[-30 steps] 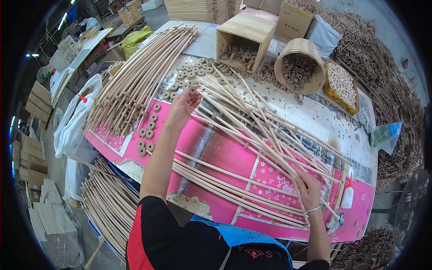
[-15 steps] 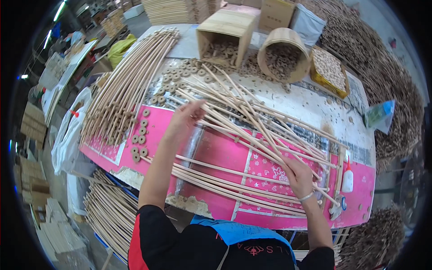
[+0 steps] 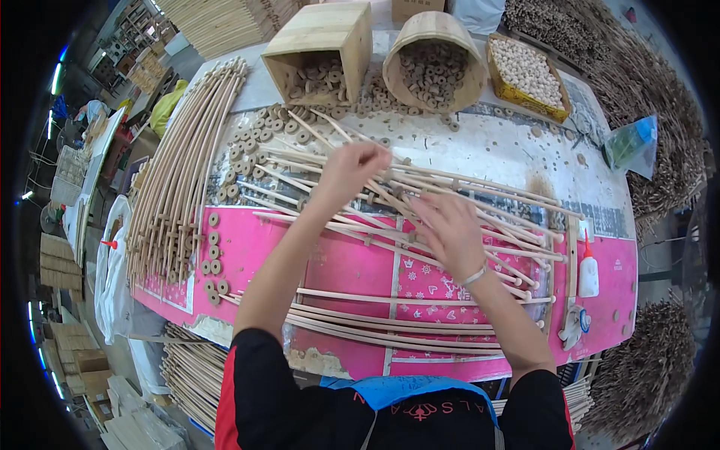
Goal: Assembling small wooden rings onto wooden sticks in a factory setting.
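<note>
Long pale wooden rods (image 3: 480,185) lie in a loose, crossing pile on the table, some with small wooden rings partway along and rounded knobs at their right ends. My left hand (image 3: 346,174) is over the pile's upper left part, fingers curled together; whatever they hold is hidden. Lower and to the right, my right hand (image 3: 450,231) has its fingers bent over a wooden rod (image 3: 391,198) slanting between the two hands. Loose wooden rings (image 3: 251,135) are scattered beyond the pile, and several more (image 3: 215,253) stand left of my left forearm.
Finished-looking rods with rings (image 3: 184,150) are bundled at left. At the back stand a square wooden box (image 3: 319,34) and a round wooden tub (image 3: 435,30) of rings, plus a yellow crate (image 3: 517,90) of pale knobs. A glue bottle (image 3: 589,274) stands at right.
My right hand has moved up and left along the rods, away from their knobbed ends. My left hand has shifted right, bringing both hands close together. The view has turned slightly.
</note>
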Tool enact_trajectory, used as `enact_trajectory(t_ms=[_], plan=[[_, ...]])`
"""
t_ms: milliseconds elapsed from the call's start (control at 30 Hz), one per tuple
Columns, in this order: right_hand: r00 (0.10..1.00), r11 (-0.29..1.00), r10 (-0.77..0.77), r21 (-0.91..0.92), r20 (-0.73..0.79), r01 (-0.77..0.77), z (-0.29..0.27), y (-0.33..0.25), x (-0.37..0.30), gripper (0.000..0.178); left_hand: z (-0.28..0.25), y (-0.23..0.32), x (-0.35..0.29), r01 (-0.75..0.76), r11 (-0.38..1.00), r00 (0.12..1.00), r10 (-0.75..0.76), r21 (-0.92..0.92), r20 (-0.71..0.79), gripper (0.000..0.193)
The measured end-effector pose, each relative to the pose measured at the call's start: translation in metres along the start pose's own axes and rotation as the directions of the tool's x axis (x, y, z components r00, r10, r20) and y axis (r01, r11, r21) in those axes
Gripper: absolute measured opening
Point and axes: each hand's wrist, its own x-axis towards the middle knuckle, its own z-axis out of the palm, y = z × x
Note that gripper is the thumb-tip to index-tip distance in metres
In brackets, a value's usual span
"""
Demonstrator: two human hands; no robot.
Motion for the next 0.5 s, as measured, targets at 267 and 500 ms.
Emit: enact_trajectory(t_ms=[267, 500], plan=[[0.928, 0.994, 0.092, -0.091, 0.360, -0.063, -0.019, -0.016, -0.060, 0.076, 0.027, -0.067, 0.114, -0.056, 0.694, 0.997, 0.078, 0.718, 0.001, 0.027], [0.891, 0.931, 0.251, -0.346, 0.378, -0.115, -0.024, 0.006, -0.058, 0.096, 0.034, -0.079, 0.129, -0.024, 0.657, 1.000, 0.014, 0.753, 0.019, 0.019]])
